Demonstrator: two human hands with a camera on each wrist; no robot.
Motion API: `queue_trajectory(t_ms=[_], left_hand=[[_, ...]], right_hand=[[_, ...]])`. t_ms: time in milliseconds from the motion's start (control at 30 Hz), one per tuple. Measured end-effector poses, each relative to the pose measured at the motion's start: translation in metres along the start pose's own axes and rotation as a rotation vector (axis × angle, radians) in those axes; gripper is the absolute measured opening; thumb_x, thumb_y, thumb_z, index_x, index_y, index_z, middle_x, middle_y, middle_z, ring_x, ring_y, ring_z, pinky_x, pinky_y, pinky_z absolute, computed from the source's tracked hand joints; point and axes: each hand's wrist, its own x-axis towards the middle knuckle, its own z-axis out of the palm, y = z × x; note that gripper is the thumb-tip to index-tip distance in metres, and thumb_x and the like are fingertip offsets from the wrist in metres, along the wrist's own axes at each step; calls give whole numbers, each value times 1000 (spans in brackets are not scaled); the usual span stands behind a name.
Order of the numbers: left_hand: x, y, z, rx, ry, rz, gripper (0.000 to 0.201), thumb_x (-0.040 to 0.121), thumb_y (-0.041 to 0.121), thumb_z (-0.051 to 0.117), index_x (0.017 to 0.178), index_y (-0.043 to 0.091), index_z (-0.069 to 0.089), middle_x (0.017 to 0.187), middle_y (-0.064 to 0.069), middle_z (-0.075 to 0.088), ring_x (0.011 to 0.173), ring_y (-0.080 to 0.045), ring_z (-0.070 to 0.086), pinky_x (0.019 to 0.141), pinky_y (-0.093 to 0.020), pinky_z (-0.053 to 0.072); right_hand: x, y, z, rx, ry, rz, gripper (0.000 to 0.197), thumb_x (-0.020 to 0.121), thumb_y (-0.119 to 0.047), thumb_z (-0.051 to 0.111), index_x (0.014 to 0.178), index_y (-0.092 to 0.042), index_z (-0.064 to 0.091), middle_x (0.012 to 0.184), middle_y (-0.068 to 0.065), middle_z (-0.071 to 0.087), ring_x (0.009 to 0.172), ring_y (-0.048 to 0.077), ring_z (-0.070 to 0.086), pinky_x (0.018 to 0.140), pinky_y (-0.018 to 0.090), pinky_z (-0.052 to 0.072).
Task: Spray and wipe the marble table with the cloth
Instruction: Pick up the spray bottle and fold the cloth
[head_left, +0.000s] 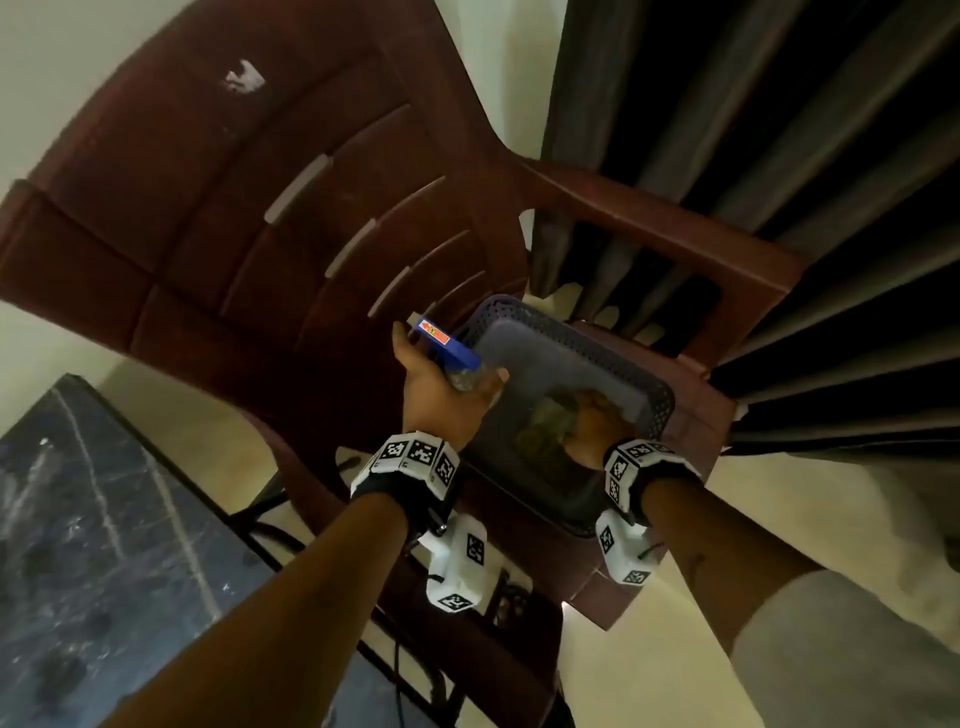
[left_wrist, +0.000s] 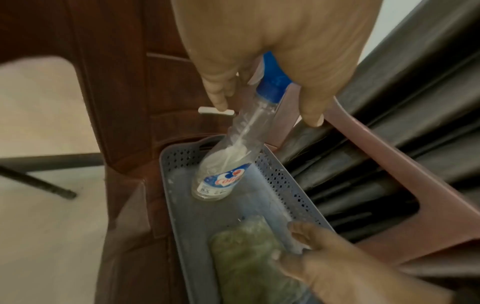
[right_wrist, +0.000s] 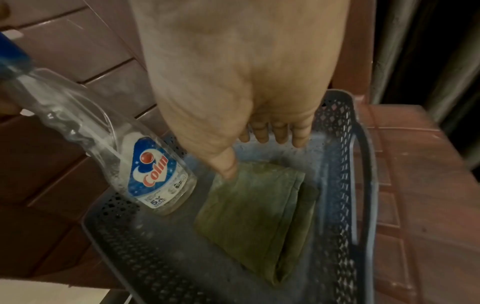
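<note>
A clear spray bottle (head_left: 449, 340) with a blue head and a blue "Colin" label (right_wrist: 155, 174) tilts over the left end of a grey perforated basket (head_left: 667, 400). My left hand (head_left: 449, 364) grips it at the neck, just under the blue head (left_wrist: 272, 82). A folded green cloth (right_wrist: 254, 205) lies flat on the basket floor. My right hand (right_wrist: 252, 154) reaches down into the basket with its thumb touching the cloth's corner and its fingers extended past the cloth's far edge. The dark marble table (head_left: 78, 519) is at the lower left.
The basket sits on the seat of a brown plastic armchair (head_left: 208, 182). Dark curtains (head_left: 779, 130) hang close behind the chair's right armrest (head_left: 675, 218). Pale floor shows between the chair and the table.
</note>
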Motion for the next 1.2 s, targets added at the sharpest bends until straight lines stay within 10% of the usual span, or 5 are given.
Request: queue_trajectory(t_ms=[267,600,767,967,1200], left_hand=[[13,-1,5,-61,146,22,107,94,23,76,166,21,-3,110,10,58,105,-12,61,94,-30,48],[8,-20,0,121,38,107,108,96,14,71,166,23,-10,158,-7,49,131,-24,61,104,-39,53],[9,-16,2,139,8,60,114,92,18,77,166,19,-11,150,-10,56,116,-20,63,90,-26,46],[22,-25,6,116,32,87,109,82,30,78,166,21,10,151,-15,53,134,-32,57,109,-47,51],[23,-28,11,83,47,117,63,103,27,61,158,16,31,108,5,61,95,-13,63,89,-36,54]], right_hand=[[6,-1,7,-17,-29,20,86,91,-32,70,158,-17,19,160,17,28,145,40,32,116,50,35],[13,-1,12,26,-41,16,67,78,-49,78,131,-14,58,136,11,57,127,41,51,104,52,44],[-3,0,5,59,18,-16,52,79,-47,80,119,-17,65,122,8,64,121,36,56,100,46,46],[-11,1,2,254,-61,37,44,85,-22,79,121,-2,63,122,15,65,110,26,60,83,29,41],[-6,9,9,565,-98,154,66,79,-19,85,135,-2,55,131,11,62,120,32,60,100,37,50]])
